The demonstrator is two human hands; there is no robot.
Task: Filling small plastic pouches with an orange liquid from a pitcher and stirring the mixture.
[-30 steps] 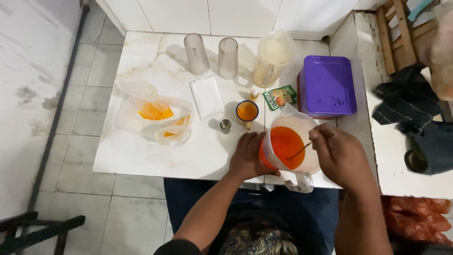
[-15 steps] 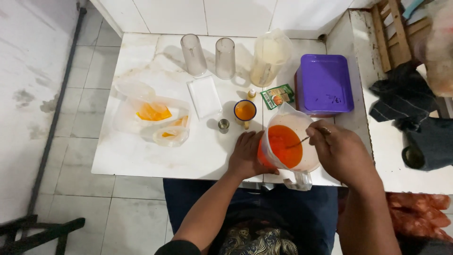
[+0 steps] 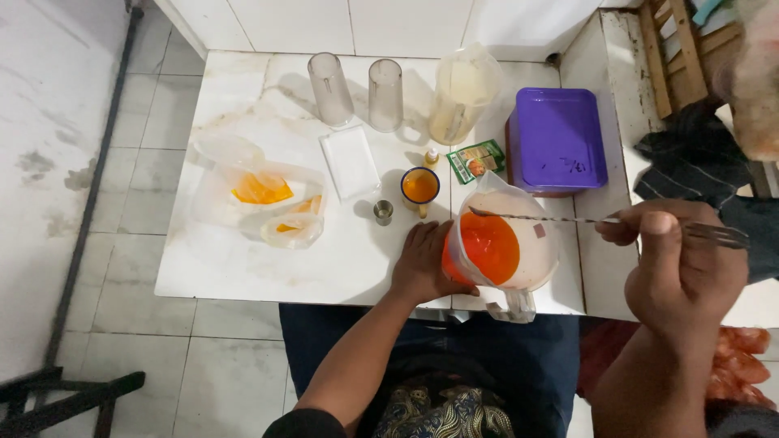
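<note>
The person sits at a white table [image 3: 243, 276] with the left hand [image 3: 422, 264] laid flat against the side of a clear jug [image 3: 503, 247], fingers spread along its wall rather than wrapped round it. The jug stands at the table's near edge, right of centre, tilted a little and part full of orange liquid. The right hand [image 3: 677, 264] is raised off to the right, clear of the jug, with fingers and thumb pinched shut on a thin metal stirrer [image 3: 568, 219]; the stirrer runs level to the left, its tip reaching over the jug's far rim, out of the liquid. Just behind the jug sits a small cup [image 3: 420, 188] of orange liquid, with a little metal cap [image 3: 383, 212] beside it and a green packet [image 3: 476, 161] near it. A purple box [image 3: 558, 139] stands to the right at the back. Two clear tumblers [image 3: 357, 88] stand upright along the far edge, next to a taller pitcher [image 3: 462, 93] of pale liquid. To the left lie crumpled plastic bags [image 3: 264, 199] with orange residue, and a flat white pad [image 3: 350, 162] between them and the cup.
</note>
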